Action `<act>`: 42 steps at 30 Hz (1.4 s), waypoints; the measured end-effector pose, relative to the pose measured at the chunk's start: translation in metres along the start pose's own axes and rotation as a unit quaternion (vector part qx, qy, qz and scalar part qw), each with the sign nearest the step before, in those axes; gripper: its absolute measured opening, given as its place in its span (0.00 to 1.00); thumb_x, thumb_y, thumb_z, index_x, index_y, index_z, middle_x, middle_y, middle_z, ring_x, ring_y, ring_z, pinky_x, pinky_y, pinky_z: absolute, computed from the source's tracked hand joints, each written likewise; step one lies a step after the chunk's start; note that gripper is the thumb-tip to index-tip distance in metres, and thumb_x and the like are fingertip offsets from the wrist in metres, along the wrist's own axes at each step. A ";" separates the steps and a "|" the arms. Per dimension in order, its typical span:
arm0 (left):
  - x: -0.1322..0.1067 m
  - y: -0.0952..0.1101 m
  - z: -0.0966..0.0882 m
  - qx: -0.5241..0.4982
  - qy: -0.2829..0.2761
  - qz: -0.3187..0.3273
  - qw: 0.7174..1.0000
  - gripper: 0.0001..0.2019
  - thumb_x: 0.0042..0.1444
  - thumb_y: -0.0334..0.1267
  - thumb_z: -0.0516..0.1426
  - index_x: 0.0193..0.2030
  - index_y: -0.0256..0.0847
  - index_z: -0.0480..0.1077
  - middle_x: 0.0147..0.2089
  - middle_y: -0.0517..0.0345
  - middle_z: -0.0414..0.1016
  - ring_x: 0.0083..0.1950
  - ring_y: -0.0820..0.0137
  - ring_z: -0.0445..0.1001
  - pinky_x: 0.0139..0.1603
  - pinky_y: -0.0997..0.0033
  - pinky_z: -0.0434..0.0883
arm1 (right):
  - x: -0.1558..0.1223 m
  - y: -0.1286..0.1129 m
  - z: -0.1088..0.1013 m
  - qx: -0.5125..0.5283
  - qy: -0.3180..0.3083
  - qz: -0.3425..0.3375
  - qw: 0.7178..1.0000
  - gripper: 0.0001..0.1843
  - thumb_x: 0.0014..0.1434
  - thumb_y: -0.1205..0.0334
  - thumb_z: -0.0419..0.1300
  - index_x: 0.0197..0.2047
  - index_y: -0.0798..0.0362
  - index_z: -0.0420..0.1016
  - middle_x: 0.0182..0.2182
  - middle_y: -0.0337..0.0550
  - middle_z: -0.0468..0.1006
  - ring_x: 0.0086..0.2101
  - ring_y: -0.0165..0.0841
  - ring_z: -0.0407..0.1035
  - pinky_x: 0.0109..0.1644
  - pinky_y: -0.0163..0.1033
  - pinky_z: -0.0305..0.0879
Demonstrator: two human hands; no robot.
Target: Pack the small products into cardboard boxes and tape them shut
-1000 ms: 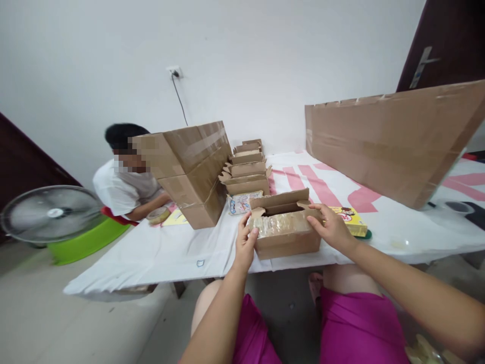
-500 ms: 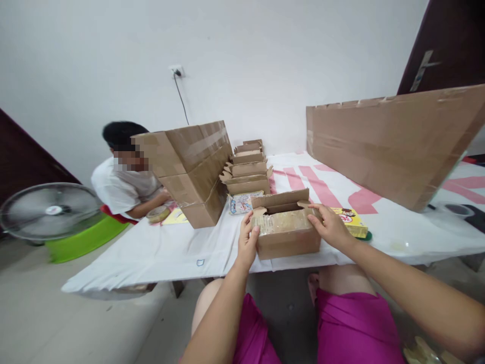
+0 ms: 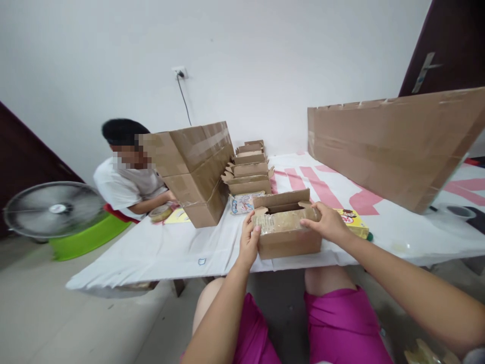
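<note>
A small brown cardboard box sits at the near edge of the white-covered table, its flaps partly up. A clear plastic packet lies across its opening. My left hand grips the box's left end, thumb on the packet's corner. My right hand rests on the box's right end, fingers curled over the packet.
A row of several folded boxes stands behind. A large tilted carton is at the left, a big cardboard sheet at the right. A yellow booklet lies by my right hand. Another person sits beyond; a fan stands left.
My right hand has slid slightly left over the packet and box top. The left hand and the box stay put. The view shifted a little.
</note>
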State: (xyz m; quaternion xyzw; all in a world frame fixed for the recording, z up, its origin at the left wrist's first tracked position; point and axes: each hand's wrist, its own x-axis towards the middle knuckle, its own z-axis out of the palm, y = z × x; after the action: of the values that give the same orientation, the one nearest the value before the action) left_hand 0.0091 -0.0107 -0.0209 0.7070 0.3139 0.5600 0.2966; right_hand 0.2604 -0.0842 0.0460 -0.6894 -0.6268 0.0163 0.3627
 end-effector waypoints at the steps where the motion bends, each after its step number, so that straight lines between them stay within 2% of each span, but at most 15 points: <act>1: 0.000 0.000 0.000 0.001 -0.002 0.000 1.000 0.21 0.61 0.53 0.50 0.50 0.41 0.72 0.66 0.48 0.58 0.68 0.57 0.55 0.69 0.50 0.51 | 0.001 -0.002 -0.001 -0.012 0.001 0.005 1.000 0.23 0.47 0.43 0.64 0.40 0.50 0.70 0.32 0.43 0.79 0.31 0.39 0.72 0.31 0.39 0.63; 5: 0.000 0.002 0.000 0.000 -0.003 -0.001 1.000 0.22 0.61 0.54 0.50 0.50 0.41 0.72 0.65 0.49 0.59 0.68 0.57 0.56 0.69 0.51 0.52 | 0.006 -0.008 -0.002 -0.075 -0.002 0.010 0.997 0.22 0.48 0.38 0.62 0.34 0.49 0.69 0.26 0.42 0.78 0.28 0.38 0.71 0.26 0.36 0.55; 9: 0.000 0.002 0.000 -0.004 -0.001 -0.006 1.000 0.22 0.61 0.53 0.50 0.51 0.41 0.72 0.66 0.49 0.58 0.68 0.58 0.55 0.69 0.53 0.51 | 0.016 -0.009 0.000 -0.109 -0.035 0.016 0.993 0.25 0.50 0.33 0.57 0.32 0.49 0.70 0.27 0.44 0.79 0.28 0.39 0.71 0.25 0.36 0.53; 13: 0.001 0.001 0.000 -0.010 -0.004 -0.006 1.000 0.21 0.61 0.53 0.50 0.51 0.42 0.72 0.66 0.49 0.57 0.68 0.57 0.55 0.69 0.53 0.52 | 0.022 -0.008 0.003 -0.123 -0.031 0.002 0.992 0.21 0.60 0.41 0.51 0.33 0.49 0.72 0.30 0.45 0.80 0.30 0.39 0.72 0.27 0.37 0.53; 17: 0.001 0.000 0.000 -0.012 -0.001 -0.005 1.000 0.21 0.61 0.53 0.50 0.51 0.42 0.72 0.66 0.49 0.57 0.68 0.57 0.55 0.68 0.52 0.52 | 0.021 -0.006 0.002 -0.107 -0.027 -0.001 0.994 0.21 0.66 0.51 0.43 0.36 0.49 0.74 0.32 0.46 0.80 0.32 0.40 0.72 0.31 0.39 0.56; 19: 0.000 0.001 -0.001 -0.012 0.005 -0.001 1.000 0.21 0.61 0.53 0.50 0.50 0.42 0.73 0.66 0.49 0.57 0.68 0.57 0.55 0.68 0.51 0.52 | 0.018 -0.008 0.001 -0.092 -0.001 -0.042 0.995 0.19 0.66 0.55 0.45 0.37 0.50 0.75 0.33 0.47 0.80 0.35 0.42 0.71 0.36 0.42 0.60; 21: -0.001 0.003 -0.002 -0.009 0.010 0.010 1.000 0.20 0.60 0.53 0.51 0.48 0.42 0.74 0.65 0.49 0.57 0.68 0.57 0.55 0.68 0.51 0.52 | 0.015 -0.013 -0.001 -0.069 0.052 -0.120 0.989 0.15 0.64 0.55 0.49 0.40 0.51 0.75 0.38 0.49 0.78 0.42 0.44 0.69 0.45 0.46 0.62; 24: -0.004 0.006 -0.003 0.000 0.011 0.027 1.000 0.20 0.60 0.54 0.52 0.45 0.42 0.75 0.66 0.49 0.56 0.68 0.55 0.55 0.68 0.51 0.52 | 0.007 -0.030 -0.002 -0.026 0.087 -0.245 0.965 0.17 0.62 0.50 0.54 0.48 0.52 0.72 0.44 0.50 0.76 0.47 0.45 0.66 0.52 0.50 0.59; 27: -0.005 0.008 -0.005 0.002 0.000 0.042 0.999 0.18 0.59 0.53 0.53 0.42 0.43 0.76 0.67 0.50 0.56 0.68 0.55 0.54 0.68 0.50 0.52 | 0.000 -0.056 0.001 -0.016 0.050 -0.316 0.947 0.25 0.58 0.45 0.59 0.51 0.54 0.70 0.44 0.52 0.77 0.46 0.46 0.67 0.53 0.51 0.59; 29: -0.005 0.006 -0.005 -0.002 -0.017 0.062 0.998 0.15 0.58 0.51 0.55 0.41 0.44 0.77 0.66 0.51 0.57 0.69 0.55 0.53 0.68 0.50 0.52 | -0.002 -0.072 0.005 -0.028 0.024 -0.336 0.941 0.28 0.53 0.46 0.64 0.52 0.54 0.70 0.43 0.52 0.77 0.45 0.46 0.68 0.51 0.51 0.59; 31: -0.004 0.004 -0.006 -0.007 -0.034 0.082 0.996 0.13 0.58 0.49 0.57 0.41 0.45 0.77 0.65 0.52 0.59 0.69 0.55 0.53 0.68 0.48 0.51 | 0.000 -0.085 0.009 -0.051 -0.009 -0.345 0.937 0.22 0.53 0.50 0.65 0.48 0.54 0.72 0.41 0.50 0.78 0.42 0.43 0.69 0.48 0.48 0.59; 33: -0.004 0.001 -0.006 -0.008 -0.045 0.090 0.995 0.12 0.58 0.47 0.57 0.42 0.46 0.77 0.65 0.52 0.60 0.69 0.55 0.53 0.68 0.47 0.51 | 0.002 -0.093 0.013 -0.082 -0.046 -0.353 0.931 0.11 0.57 0.57 0.63 0.40 0.54 0.75 0.36 0.48 0.79 0.38 0.40 0.70 0.44 0.45 0.58; 35: -0.004 -0.001 -0.007 0.000 -0.050 0.089 0.995 0.11 0.58 0.46 0.57 0.41 0.46 0.77 0.64 0.52 0.60 0.69 0.55 0.52 0.68 0.45 0.50 | 0.003 -0.098 0.015 -0.108 -0.072 -0.361 0.924 0.06 0.59 0.62 0.60 0.35 0.55 0.75 0.33 0.46 0.79 0.36 0.37 0.70 0.41 0.43 0.57; 39: -0.004 0.001 -0.012 0.008 -0.060 0.092 0.994 0.10 0.58 0.46 0.58 0.38 0.46 0.78 0.63 0.51 0.63 0.70 0.54 0.51 0.68 0.44 0.52 | 0.000 -0.101 0.009 -0.121 -0.105 -0.375 0.913 0.09 0.61 0.63 0.57 0.33 0.57 0.76 0.30 0.47 0.79 0.34 0.37 0.70 0.39 0.41 0.56; 42: -0.004 0.006 -0.018 0.000 -0.095 0.121 0.988 0.14 0.56 0.52 0.57 0.39 0.46 0.77 0.62 0.50 0.64 0.70 0.53 0.51 0.67 0.43 0.52 | 0.006 -0.097 -0.005 -0.083 -0.179 -0.347 0.917 0.14 0.64 0.59 0.54 0.31 0.54 0.77 0.27 0.43 0.79 0.30 0.33 0.71 0.36 0.37 0.57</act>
State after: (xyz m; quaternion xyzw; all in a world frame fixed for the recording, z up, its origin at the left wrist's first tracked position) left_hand -0.0085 -0.0161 -0.0150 0.7896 0.1969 0.5221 0.2553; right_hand 0.1814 -0.0864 0.1029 -0.4423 -0.8799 -0.0399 0.1687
